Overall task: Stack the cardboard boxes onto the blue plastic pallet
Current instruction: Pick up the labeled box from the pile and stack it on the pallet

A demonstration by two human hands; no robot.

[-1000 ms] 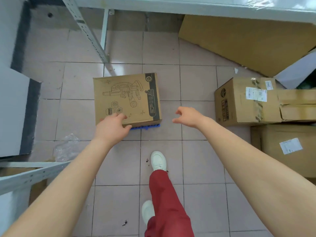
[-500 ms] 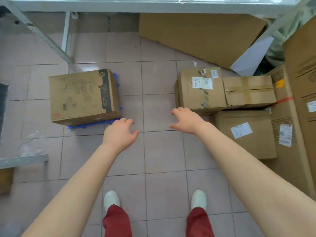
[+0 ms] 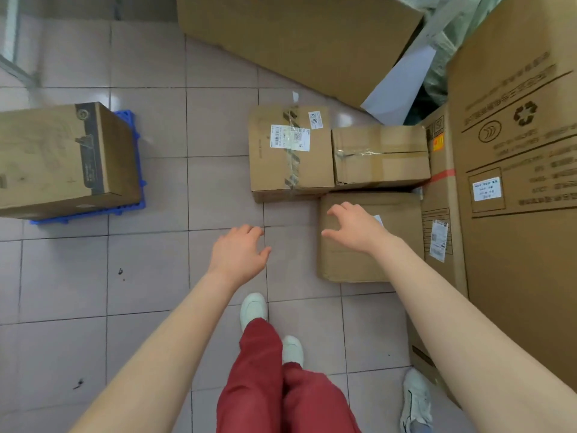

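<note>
A printed cardboard box (image 3: 59,157) sits on the blue plastic pallet (image 3: 131,195) at the left; only the pallet's right and front edges show. Three smaller cardboard boxes lie on the floor at centre right: a labelled taped box (image 3: 290,151), a taped box (image 3: 379,154) to its right, and a low flat box (image 3: 352,260) in front. My right hand (image 3: 352,228) hovers over the flat box, fingers apart, holding nothing. My left hand (image 3: 239,253) is empty and open above the tiles, left of that box.
Tall cardboard cartons (image 3: 518,182) wall off the right side. A large flat cardboard sheet (image 3: 296,35) leans at the back. My legs in red trousers and white shoes (image 3: 254,307) stand below. Another shoe (image 3: 415,398) shows at bottom right. A metal rack leg (image 3: 15,67) is far left.
The view has swung right, away from the pallet box toward the floor boxes. Both hands moved right; my right hand now reaches over the flat box. My feet have stepped closer together.
</note>
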